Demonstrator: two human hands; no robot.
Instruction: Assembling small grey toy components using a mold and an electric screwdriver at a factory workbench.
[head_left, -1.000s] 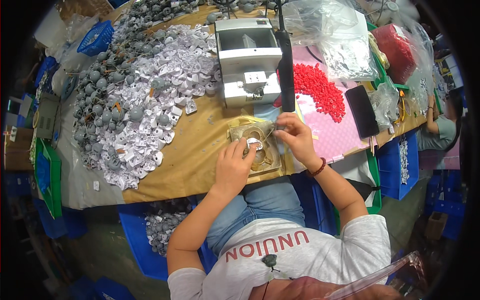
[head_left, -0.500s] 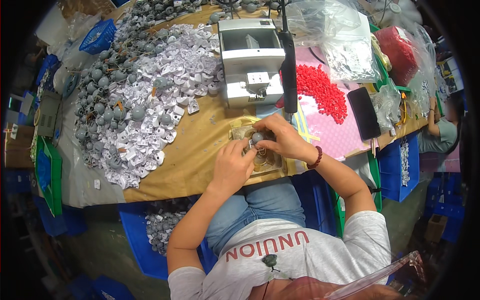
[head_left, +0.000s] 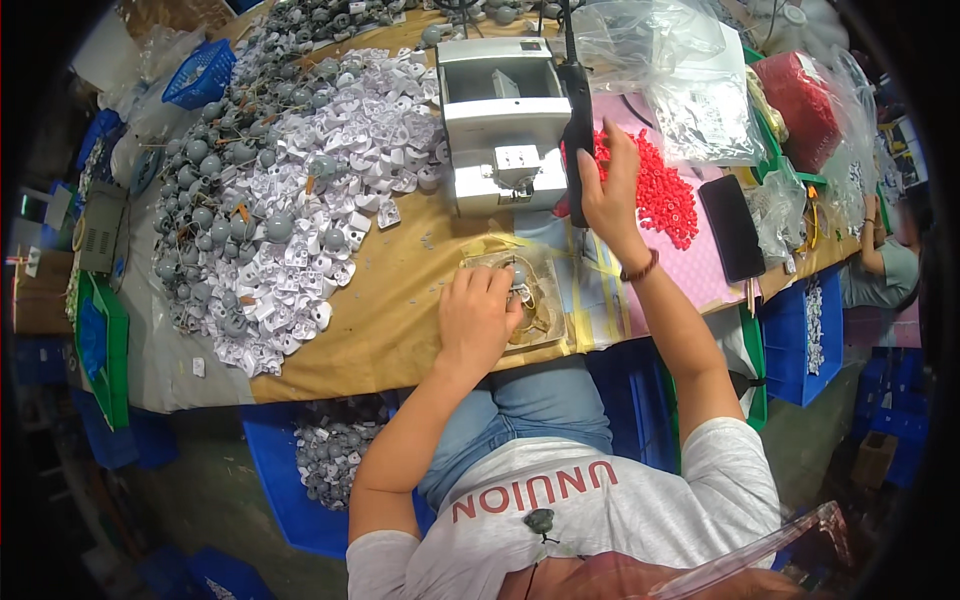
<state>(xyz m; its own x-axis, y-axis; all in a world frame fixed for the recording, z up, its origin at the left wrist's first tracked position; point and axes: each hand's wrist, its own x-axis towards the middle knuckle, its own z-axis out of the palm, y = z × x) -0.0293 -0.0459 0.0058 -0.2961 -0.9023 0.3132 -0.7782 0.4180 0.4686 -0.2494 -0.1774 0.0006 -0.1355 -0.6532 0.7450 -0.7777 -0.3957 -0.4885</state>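
Note:
My left hand [head_left: 476, 312] rests with bent fingers on a small part with a grey ball [head_left: 518, 273], pressing it on a square, worn tan block [head_left: 548, 322] at the table's front edge. The fingers hide most of the part. Fingers and thumb spread apart, my right hand [head_left: 614, 192] is raised beside a black electric screwdriver [head_left: 577, 130]. Its thumb lies close to the tool's lower end; whether they touch cannot be told. Behind the block stands a boxy grey-white machine [head_left: 505, 128].
A large heap of white plastic parts [head_left: 310, 215] and grey balls [head_left: 200, 160] covers the left. To the right lie small red parts [head_left: 660, 200] on pink sheeting and a black phone [head_left: 731, 230]. A blue bin [head_left: 275, 490] sits below. Another person [head_left: 880, 265] works far right.
My right hand has left the grey-ball part and moved up and right to the screwdriver, its fingers spreading. My left hand has stayed at the part on the block.

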